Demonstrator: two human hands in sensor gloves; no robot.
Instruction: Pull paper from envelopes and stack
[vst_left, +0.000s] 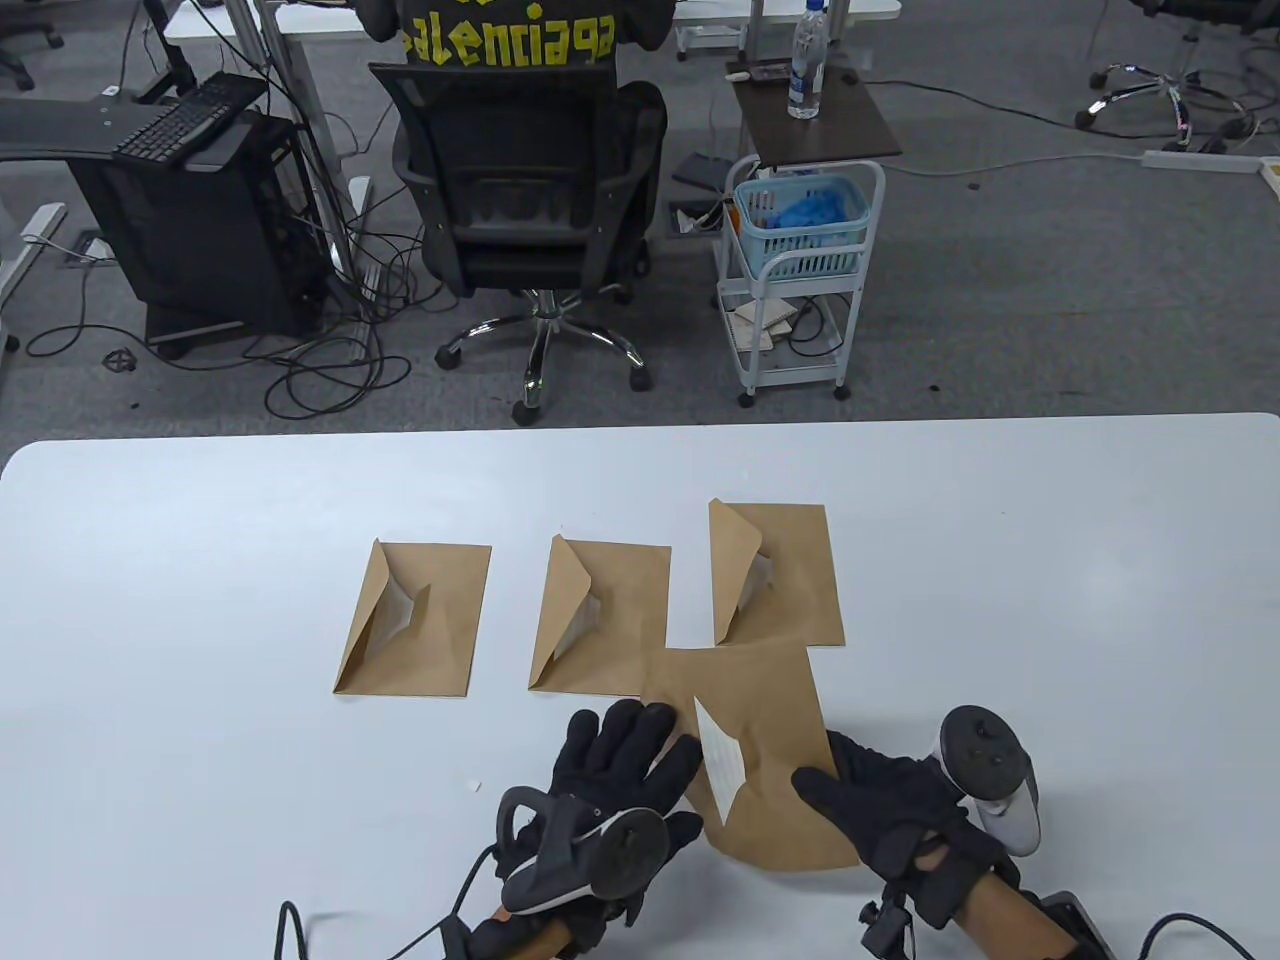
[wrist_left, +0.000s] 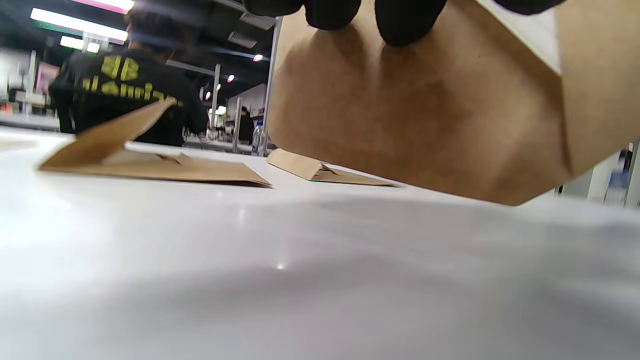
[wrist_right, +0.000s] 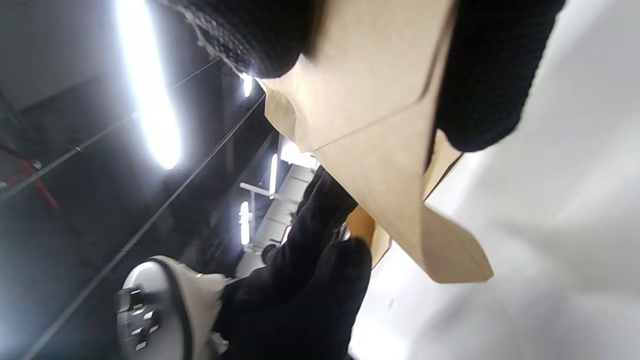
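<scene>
Three brown envelopes (vst_left: 415, 620) (vst_left: 605, 620) (vst_left: 780, 575) lie in a row on the white table (vst_left: 200, 600), flaps open, with white paper showing inside. A fourth envelope (vst_left: 770, 760) is near the front, lifted off the table, as the left wrist view (wrist_left: 425, 115) shows. White paper (vst_left: 722, 770) shows in its opening. My right hand (vst_left: 850, 790) pinches its right edge, thumb on top; the right wrist view shows the envelope (wrist_right: 380, 125) between my fingers (wrist_right: 490, 75). My left hand (vst_left: 640, 750) has its fingers spread, fingertips (wrist_left: 405, 20) touching the envelope's left part.
The held envelope's far corner overlaps the near edges of the middle and right envelopes. Two of the lying envelopes show in the left wrist view (wrist_left: 150, 165) (wrist_left: 320, 172). Beyond the table's far edge stand an office chair (vst_left: 530, 190) and a white cart (vst_left: 795, 270).
</scene>
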